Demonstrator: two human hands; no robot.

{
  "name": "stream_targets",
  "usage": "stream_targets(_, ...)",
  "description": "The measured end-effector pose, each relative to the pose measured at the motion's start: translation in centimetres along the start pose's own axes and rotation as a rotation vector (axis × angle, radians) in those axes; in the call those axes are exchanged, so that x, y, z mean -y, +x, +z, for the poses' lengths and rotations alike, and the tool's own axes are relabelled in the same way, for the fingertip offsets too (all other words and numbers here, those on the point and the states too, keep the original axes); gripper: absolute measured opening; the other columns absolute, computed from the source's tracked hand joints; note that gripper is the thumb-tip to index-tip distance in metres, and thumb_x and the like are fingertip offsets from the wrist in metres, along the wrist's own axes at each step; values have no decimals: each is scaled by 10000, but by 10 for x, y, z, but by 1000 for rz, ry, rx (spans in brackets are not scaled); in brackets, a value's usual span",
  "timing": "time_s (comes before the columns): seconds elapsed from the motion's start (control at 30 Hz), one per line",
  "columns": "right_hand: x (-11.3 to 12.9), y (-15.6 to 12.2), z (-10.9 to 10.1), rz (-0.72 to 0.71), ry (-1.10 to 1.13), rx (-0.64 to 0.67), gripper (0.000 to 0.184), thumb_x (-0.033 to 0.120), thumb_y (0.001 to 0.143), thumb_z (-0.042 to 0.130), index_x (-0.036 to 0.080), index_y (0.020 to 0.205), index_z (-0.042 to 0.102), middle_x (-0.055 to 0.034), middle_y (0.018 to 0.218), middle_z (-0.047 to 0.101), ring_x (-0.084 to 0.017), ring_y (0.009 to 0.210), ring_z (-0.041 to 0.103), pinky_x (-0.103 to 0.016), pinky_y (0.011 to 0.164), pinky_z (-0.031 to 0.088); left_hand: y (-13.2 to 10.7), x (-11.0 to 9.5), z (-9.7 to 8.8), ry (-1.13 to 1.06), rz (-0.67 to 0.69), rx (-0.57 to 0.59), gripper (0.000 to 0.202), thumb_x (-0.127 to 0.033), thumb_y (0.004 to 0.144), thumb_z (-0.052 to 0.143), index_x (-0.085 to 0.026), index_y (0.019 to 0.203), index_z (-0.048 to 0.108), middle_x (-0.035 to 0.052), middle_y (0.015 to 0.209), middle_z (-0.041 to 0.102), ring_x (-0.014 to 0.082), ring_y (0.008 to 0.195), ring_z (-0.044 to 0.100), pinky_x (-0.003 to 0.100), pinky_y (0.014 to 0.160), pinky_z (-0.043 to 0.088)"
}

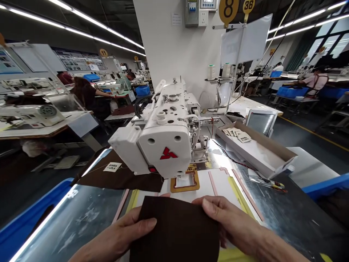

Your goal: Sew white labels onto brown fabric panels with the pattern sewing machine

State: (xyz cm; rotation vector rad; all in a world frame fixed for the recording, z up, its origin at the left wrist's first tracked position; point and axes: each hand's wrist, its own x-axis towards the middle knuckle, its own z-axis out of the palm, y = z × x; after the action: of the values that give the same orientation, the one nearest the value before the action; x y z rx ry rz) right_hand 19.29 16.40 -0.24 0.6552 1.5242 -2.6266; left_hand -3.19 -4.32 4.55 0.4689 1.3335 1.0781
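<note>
Between my two hands I hold up a dark brown fabric piece (177, 229) in front of the sewing machine. My left hand (128, 229) pinches its left edge, thumb on the near face and fingers behind. At the upper right corner my right hand (226, 218) grips it the same way, its fingers partly hidden by the cloth. Just beyond the fabric lies a yellow-brown frame (185, 182) under the head of the white sewing machine (166, 145). A white work plate (152, 198) with pink and yellow strips lies beneath my hands.
Another brown fabric piece (128, 178) with a white label (112, 167) lies left of the machine. On the right stands a cardboard box (259, 153) holding several labels, with small snips (269, 183) beside it. A blue bin (35, 222) is at lower left. Other people work farther back.
</note>
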Motion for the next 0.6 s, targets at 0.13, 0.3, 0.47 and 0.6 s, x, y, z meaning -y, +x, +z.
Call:
stream_targets(0.13,6,7,-1,-17,-235,-99,454,607,819,784,178,882,650,27,713,609,-87,504,536,-209,451,379,8,2,-3,117,-18,-234,654,-629,864,814,-258,1387,687,81,1353,708,385,1298,625,438,1057,564)
stream_targets(0.3,7,12,-4,-27,-446,-208,275,461,922,652,201,837,623,10,762,661,-96,480,535,-231,434,339,14,6,-1,206,8,-327,759,-696,836,799,-282,1448,626,82,1366,699,389,1301,622,400,999,594)
stream_targets(0.47,8,7,-2,-114,-724,-310,253,471,963,619,227,914,663,12,722,627,-146,582,541,-282,549,366,10,0,9,153,54,-205,623,-713,866,756,-236,1266,733,85,1155,770,368,1039,738,414,894,623)
stream_targets(0.6,9,7,3,-38,-970,-229,361,536,926,651,219,1095,684,-31,789,670,-213,735,602,-312,659,385,3,8,12,54,167,-141,500,-687,851,782,-252,1096,802,79,971,766,330,909,735,442,919,603)
